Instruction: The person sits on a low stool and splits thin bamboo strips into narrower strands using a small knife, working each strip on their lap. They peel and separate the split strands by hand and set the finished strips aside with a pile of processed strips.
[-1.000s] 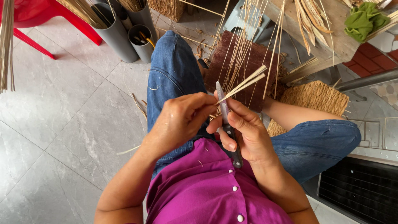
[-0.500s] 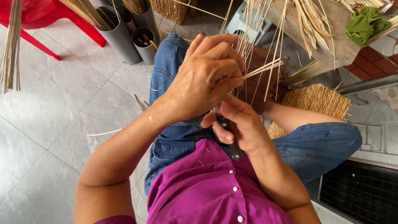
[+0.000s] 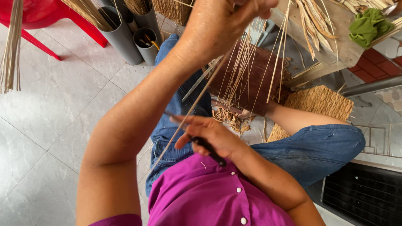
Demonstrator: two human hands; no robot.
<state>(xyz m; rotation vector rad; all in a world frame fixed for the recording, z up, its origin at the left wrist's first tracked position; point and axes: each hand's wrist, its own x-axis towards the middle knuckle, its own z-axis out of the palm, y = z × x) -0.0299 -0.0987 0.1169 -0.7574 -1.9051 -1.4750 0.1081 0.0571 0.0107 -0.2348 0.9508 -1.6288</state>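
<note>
Above the lap, 1 thin reed strip (image 3: 190,109) runs slantwise from the raised left hand (image 3: 222,25), pinched shut on its upper end, down past the nearer right hand (image 3: 209,136), closed around a dark-handled knife (image 3: 207,148) touching the strip's middle.

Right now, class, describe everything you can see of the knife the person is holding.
The knife has a dark handle gripped in the right hand near the person's purple shirt. Its thin grey blade slants up and away, towards the brown basket mould, mostly hidden by the hand. A pale reed strip crosses it, pulled upward by the raised left hand. Blade edge and tip are unclear.
</note>
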